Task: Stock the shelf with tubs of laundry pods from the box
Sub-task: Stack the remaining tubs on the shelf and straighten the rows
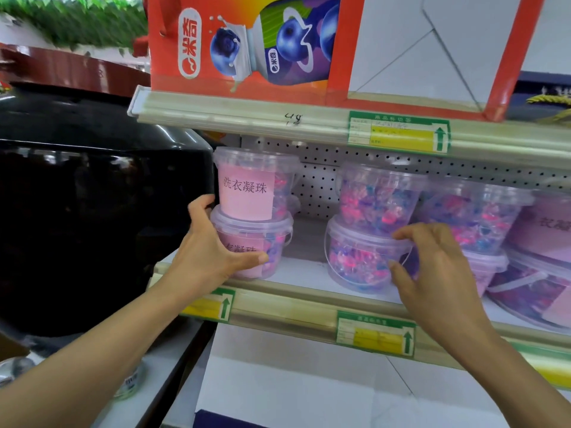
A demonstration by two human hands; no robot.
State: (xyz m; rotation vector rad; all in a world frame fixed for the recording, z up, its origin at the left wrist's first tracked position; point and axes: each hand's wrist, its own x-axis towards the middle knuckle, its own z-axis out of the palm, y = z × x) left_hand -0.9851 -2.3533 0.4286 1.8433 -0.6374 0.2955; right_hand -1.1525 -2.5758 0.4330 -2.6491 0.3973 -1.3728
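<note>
Far left, a big glossy black appliance (pixel 92 211) sits right beside the shelf end. Next to it, the left hand (pixel 210 251) wraps round the lower left tub (pixel 265 242), thumb across the front over its pink label, fingers reaching up along the left side to where the upper left tub (pixel 250 183) rests on its lid. That upper one shows a pink label with printed characters facing out. Both stand on the white shelf (pixel 302 276), near its left edge, in front of the pegboard back panel (pixel 318 186).

Moving along, a gap of bare shelf, then a second stack: the upper middle tub (pixel 374 199) on the lower middle tub (pixel 355 261), both clear and full of pink and blue pods. The right hand (pixel 432 267) is at that lower tub's right side, fingers curled against its rim and wall; whether it truly grips, I cannot tell.

Further right, more stacked tubs (pixel 482 217) crowd the shelf. Green-and-yellow price tags (pixel 375 333) sit on the shelf edge. Overhead, an orange carton with blueberry artwork (pixel 247 41) stands on the upper shelf (pixel 247 115).
</note>
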